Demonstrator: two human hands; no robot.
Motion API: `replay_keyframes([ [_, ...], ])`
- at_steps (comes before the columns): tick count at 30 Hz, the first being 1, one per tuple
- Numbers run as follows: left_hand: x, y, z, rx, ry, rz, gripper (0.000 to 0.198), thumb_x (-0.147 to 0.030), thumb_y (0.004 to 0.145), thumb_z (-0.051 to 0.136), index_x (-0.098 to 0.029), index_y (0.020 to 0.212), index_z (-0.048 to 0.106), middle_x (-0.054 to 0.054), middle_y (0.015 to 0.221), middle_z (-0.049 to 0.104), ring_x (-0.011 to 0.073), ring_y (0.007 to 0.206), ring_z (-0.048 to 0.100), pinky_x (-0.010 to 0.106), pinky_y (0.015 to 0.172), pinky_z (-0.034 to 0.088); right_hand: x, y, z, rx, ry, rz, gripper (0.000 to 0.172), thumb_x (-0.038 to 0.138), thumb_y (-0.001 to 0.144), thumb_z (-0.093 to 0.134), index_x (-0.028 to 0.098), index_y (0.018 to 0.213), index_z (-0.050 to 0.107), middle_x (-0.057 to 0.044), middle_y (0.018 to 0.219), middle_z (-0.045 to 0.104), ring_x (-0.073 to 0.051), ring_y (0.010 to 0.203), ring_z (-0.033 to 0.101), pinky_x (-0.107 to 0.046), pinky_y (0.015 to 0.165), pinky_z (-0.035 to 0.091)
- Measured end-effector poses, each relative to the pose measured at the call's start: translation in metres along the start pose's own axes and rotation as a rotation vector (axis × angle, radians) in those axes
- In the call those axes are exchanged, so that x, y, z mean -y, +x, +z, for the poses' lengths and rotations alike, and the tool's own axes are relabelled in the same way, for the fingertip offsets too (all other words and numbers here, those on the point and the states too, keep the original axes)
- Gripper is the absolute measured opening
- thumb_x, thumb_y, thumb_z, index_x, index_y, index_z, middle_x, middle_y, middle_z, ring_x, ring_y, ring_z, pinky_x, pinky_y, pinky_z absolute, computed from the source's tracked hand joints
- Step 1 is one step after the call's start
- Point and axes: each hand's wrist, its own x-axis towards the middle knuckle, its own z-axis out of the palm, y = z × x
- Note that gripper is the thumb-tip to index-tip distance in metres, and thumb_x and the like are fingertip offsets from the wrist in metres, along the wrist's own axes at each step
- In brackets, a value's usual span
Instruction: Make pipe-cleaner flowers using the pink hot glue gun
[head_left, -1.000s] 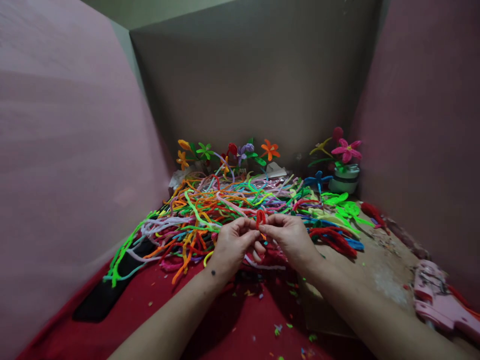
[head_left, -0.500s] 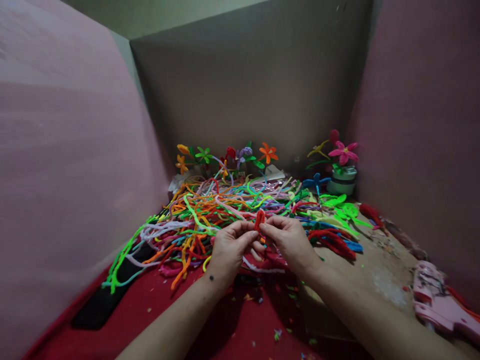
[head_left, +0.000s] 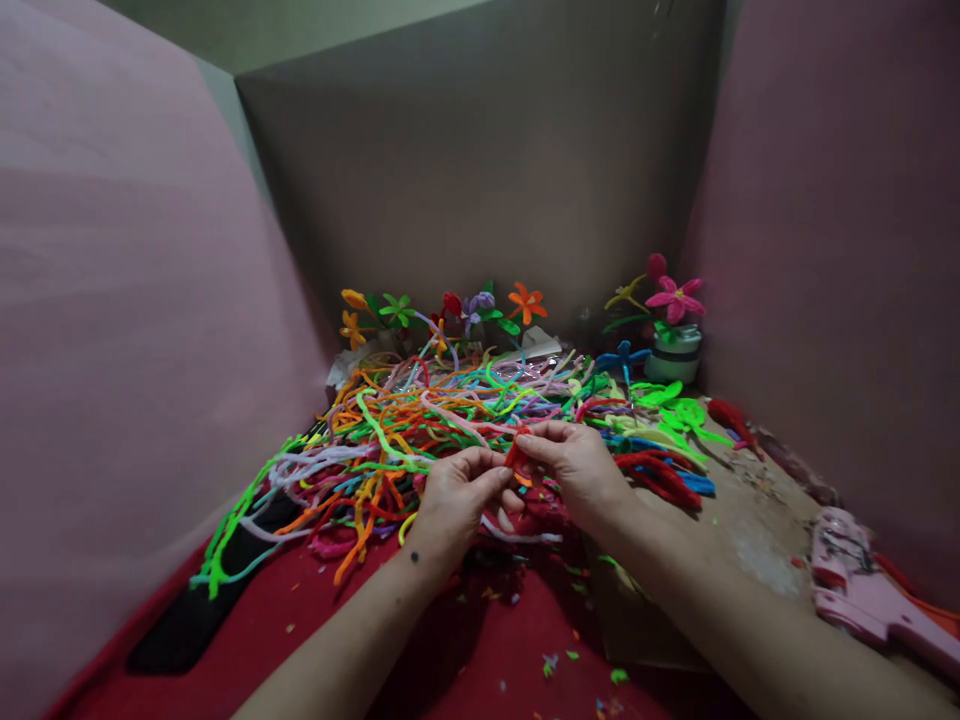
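Between my two hands is a small red loop of pipe cleaner (head_left: 515,455), partly hidden by the fingers. My left hand (head_left: 461,495) pinches its lower end between thumb and forefinger. From the right, my right hand (head_left: 574,465) grips its upper part, thumb and forefinger closed on it. Just beyond the hands spreads a big heap of colourful pipe cleaners (head_left: 397,420). Bent red pipe-cleaner pieces (head_left: 660,478) lie right of my right hand, near bright green shaped pieces (head_left: 682,410).
Pipe-cleaner flowers (head_left: 527,302) stand along the back, with a pink one (head_left: 675,298) above a pale green pot (head_left: 673,355). A pink glue gun (head_left: 851,585) rests at the right. A long black object (head_left: 176,625) lies at left on the red cloth (head_left: 300,655), which carries coloured scraps.
My right hand has moved its grip up over the top of the red loop, which stood upright before and now shows less. The whole view has shifted slightly.
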Motion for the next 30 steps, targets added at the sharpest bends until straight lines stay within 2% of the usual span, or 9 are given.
replay_keyframes([
  [5,0.0,0.001,-0.003,0.059,0.025,-0.071,0.018,-0.027,0.066,0.065,-0.013,0.069,0.054,0.003,0.047,0.064,0.0124,0.032,0.054,0.021,0.036,0.042,-0.006,0.0,-0.001,-0.026,0.105,0.101,0.023,0.028,0.053,0.076,0.014,0.059,0.058,0.002,0.044,0.057,-0.008,0.037,0.046,-0.02,0.037,0.034],
  [10,0.003,0.003,-0.009,0.088,-0.034,-0.04,0.019,-0.028,0.067,0.065,-0.013,0.071,0.055,0.002,0.049,0.064,0.0125,0.032,0.054,0.021,0.036,0.041,-0.007,0.001,0.0,0.05,0.091,0.012,0.019,0.028,0.059,0.073,0.013,0.064,0.063,0.001,0.05,0.059,-0.009,0.042,0.049,-0.021,0.043,0.037],
  [13,0.005,0.003,-0.01,0.079,-0.028,-0.007,0.019,-0.029,0.069,0.063,-0.013,0.071,0.054,0.002,0.049,0.064,0.0121,0.032,0.054,0.021,0.036,0.041,-0.006,0.001,0.001,0.109,0.074,0.045,0.017,0.028,0.06,0.072,0.012,0.061,0.064,0.0,0.049,0.059,-0.009,0.043,0.049,-0.022,0.044,0.037],
  [16,0.004,0.003,-0.008,0.052,-0.013,0.019,0.019,-0.029,0.069,0.063,-0.013,0.071,0.054,0.002,0.048,0.064,0.0115,0.032,0.053,0.02,0.036,0.04,-0.004,0.0,0.003,0.133,0.06,0.04,0.015,0.024,0.059,0.072,0.011,0.058,0.063,0.001,0.047,0.057,-0.008,0.042,0.047,-0.021,0.044,0.035],
  [19,0.003,0.001,-0.003,0.017,-0.004,0.056,0.017,-0.028,0.07,0.061,-0.014,0.073,0.052,0.001,0.048,0.063,0.0112,0.033,0.053,0.02,0.037,0.041,-0.001,-0.004,0.007,0.132,0.06,0.016,0.012,0.021,0.058,0.07,0.011,0.063,0.064,0.001,0.05,0.058,-0.008,0.042,0.047,-0.021,0.043,0.035],
  [23,0.006,-0.001,0.001,-0.076,0.056,0.118,0.013,-0.026,0.074,0.057,-0.016,0.075,0.05,-0.002,0.05,0.063,0.0111,0.035,0.053,0.022,0.04,0.043,0.004,-0.011,0.014,0.017,-0.002,0.025,0.01,0.021,0.059,0.065,0.013,0.061,0.059,0.004,0.047,0.054,-0.006,0.037,0.042,-0.02,0.038,0.03],
  [26,0.011,-0.001,0.0,-0.131,0.153,0.199,0.009,-0.026,0.076,0.055,-0.017,0.077,0.052,-0.002,0.054,0.062,0.0118,0.041,0.055,0.023,0.044,0.045,0.005,-0.014,0.019,-0.021,-0.037,0.035,0.012,0.018,0.057,0.059,0.017,0.05,0.049,0.007,0.038,0.046,-0.006,0.032,0.038,-0.02,0.035,0.029],
  [30,0.02,0.001,-0.003,-0.201,0.368,0.344,0.009,-0.027,0.078,0.054,-0.018,0.079,0.056,0.0,0.065,0.063,0.014,0.056,0.06,0.024,0.055,0.048,0.004,-0.016,0.023,-0.036,-0.018,0.045,0.009,0.015,0.055,0.051,0.018,0.049,0.045,0.008,0.037,0.043,-0.006,0.031,0.036,-0.02,0.034,0.029],
])
